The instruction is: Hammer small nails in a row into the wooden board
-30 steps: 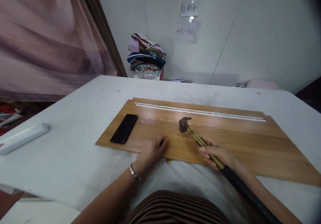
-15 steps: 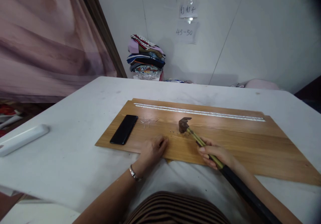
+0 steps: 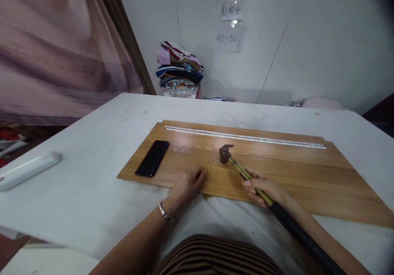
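Observation:
My right hand (image 3: 261,188) is wrapped round the yellowish handle of a claw hammer (image 3: 225,154), whose rusty head is at the middle of the wooden board (image 3: 286,176). The handle's black end runs back under my right forearm. My left hand (image 3: 188,181) rests on the board's near edge with its fingers curled in; whether anything is in them is hidden. Several small dark specks (image 3: 212,161) lie just left of the hammer head. Further left, several thin nails (image 3: 178,149) are scattered beside a black phone (image 3: 153,158).
Two long white measuring strips (image 3: 243,137) run along the board's far side. The board lies on a white-covered table (image 3: 92,143). A white elongated object (image 3: 30,170) sits at the left. Folded clothes (image 3: 180,69) are stacked behind the table, near a wall with paper signs (image 3: 229,39).
Hardly anything differs. The hammer head has shifted very slightly, and both hands stay in the same places.

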A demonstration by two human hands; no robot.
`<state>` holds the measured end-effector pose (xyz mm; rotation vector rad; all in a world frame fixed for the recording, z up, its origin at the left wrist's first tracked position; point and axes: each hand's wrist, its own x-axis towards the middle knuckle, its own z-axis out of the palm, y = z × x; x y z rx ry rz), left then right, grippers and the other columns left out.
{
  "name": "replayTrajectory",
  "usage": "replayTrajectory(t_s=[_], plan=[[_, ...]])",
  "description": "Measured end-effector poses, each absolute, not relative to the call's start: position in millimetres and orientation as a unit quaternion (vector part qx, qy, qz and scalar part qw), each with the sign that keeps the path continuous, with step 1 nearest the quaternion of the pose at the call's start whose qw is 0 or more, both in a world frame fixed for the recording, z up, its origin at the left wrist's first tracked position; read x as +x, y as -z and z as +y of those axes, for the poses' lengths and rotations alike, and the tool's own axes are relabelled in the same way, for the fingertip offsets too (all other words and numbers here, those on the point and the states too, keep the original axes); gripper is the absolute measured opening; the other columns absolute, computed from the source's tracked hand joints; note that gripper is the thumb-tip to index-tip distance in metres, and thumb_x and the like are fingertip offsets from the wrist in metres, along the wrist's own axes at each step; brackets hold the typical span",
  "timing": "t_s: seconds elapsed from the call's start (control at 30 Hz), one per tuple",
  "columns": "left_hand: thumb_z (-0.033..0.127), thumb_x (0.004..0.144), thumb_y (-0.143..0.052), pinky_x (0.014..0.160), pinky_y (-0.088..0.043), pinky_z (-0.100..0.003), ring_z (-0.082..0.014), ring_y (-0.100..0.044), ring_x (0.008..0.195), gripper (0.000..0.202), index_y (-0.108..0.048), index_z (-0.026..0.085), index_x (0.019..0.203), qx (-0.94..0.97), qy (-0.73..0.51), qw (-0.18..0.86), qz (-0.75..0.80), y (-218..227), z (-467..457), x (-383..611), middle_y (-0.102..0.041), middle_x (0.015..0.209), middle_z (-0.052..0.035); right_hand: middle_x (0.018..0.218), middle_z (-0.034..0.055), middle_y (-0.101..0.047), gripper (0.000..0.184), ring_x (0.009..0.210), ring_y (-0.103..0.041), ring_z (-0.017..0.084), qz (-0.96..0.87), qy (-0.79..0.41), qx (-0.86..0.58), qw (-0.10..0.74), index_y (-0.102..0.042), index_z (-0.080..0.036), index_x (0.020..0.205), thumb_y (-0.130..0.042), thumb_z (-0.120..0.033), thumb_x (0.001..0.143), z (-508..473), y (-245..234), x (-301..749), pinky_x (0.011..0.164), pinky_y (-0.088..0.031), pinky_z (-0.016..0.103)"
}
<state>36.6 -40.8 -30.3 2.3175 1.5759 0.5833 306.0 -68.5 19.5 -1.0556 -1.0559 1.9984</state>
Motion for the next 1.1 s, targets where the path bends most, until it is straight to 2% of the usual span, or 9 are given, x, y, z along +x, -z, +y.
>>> replayTrajectory(t_s=[0.13,0.5,0.77,0.97,1.1], plan=[[0.037,0.097,-0.039,0.064,-0.035,-0.027,-0.0145,-0.055,0.069,0.033,-0.055,0.02,0.073,0.803,-0.202,0.137,0.544,30.0,-40.6,36.3,-0.062,0.073,-0.0015,0.052,-0.0114,-0.047,0.046,0.026,-0.034,0.003,-0.409,-0.756,-0.392,0.328,-0.051,-0.02,0.115,-0.067,-0.03,0.073,-70.0,-23.5,306.8,0.025,-0.029,0.013],[0.035,0.096,-0.04,0.064,-0.035,-0.026,-0.0141,-0.056,0.069,0.031,-0.056,0.02,0.074,0.805,-0.211,0.139,0.537,27.9,-41.1,36.5,-0.063,0.074,-0.0014,0.053,-0.0106,-0.049,0.032,0.027,-0.035,0.003,-0.406,-0.761,-0.386,0.327,-0.051,-0.021,0.095,-0.068,-0.032,0.071,-66.6,-16.5,302.0,0.025,-0.03,0.013],[0.036,0.096,-0.04,0.062,-0.033,-0.026,-0.0141,-0.054,0.067,0.034,-0.056,0.019,0.071,0.8,-0.191,0.134,0.553,27.5,-41.0,37.0,-0.062,0.071,-0.0019,0.058,-0.0074,-0.053,0.031,0.033,-0.038,0.003,-0.404,-0.754,-0.382,0.349,-0.05,-0.02,0.091,-0.069,-0.031,0.068,-68.3,-23.4,304.8,0.026,-0.029,0.012],[0.037,0.097,-0.039,0.063,-0.033,-0.025,-0.0142,-0.055,0.068,0.035,-0.056,0.019,0.072,0.8,-0.187,0.134,0.555,24.7,-41.8,38.0,-0.063,0.072,-0.0019,0.05,-0.0097,-0.045,0.023,0.032,-0.031,0.002,-0.403,-0.765,-0.371,0.338,-0.051,-0.019,0.081,-0.068,-0.029,0.07,-68.3,-18.8,303.1,0.027,-0.028,0.011],[0.039,0.097,-0.039,0.063,-0.033,-0.025,-0.0142,-0.055,0.069,0.035,-0.056,0.02,0.073,0.803,-0.184,0.134,0.55,25.4,-41.4,37.4,-0.063,0.073,-0.0018,0.045,-0.0108,-0.043,0.022,0.031,-0.029,0.003,-0.401,-0.77,-0.365,0.336,-0.051,-0.019,0.081,-0.067,-0.029,0.07,-67.9,-11.5,302.4,0.026,-0.027,0.011]])
